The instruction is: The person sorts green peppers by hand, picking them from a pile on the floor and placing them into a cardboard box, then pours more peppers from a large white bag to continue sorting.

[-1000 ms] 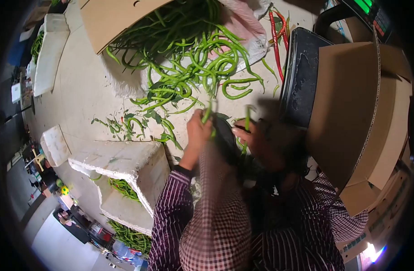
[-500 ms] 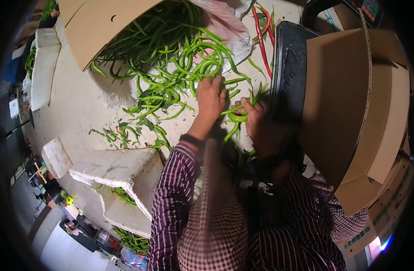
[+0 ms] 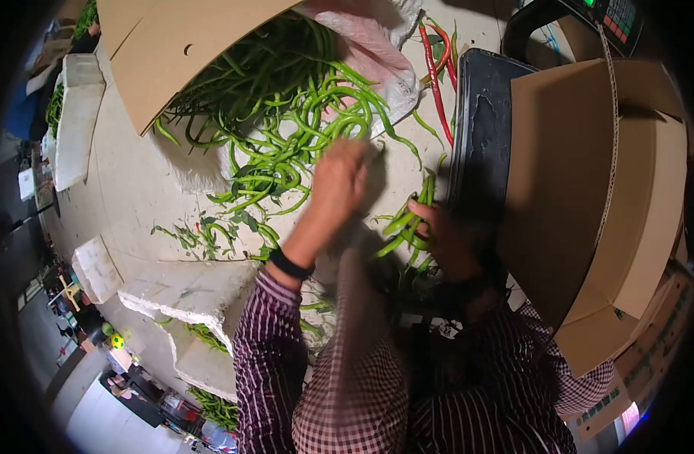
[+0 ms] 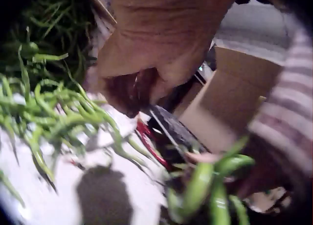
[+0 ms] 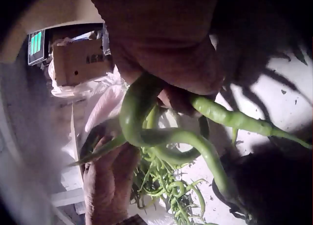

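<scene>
Right hand (image 3: 442,233) curled, gripping several green peppers (image 5: 131,115)

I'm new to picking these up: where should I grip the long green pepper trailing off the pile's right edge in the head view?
Probably pinch the long green pepper on its bent outer stretch, coming from the right. That stretch lies out on the pale surface, while its other end runs in among the pile, where gripping could snag its neighbors.
</scene>
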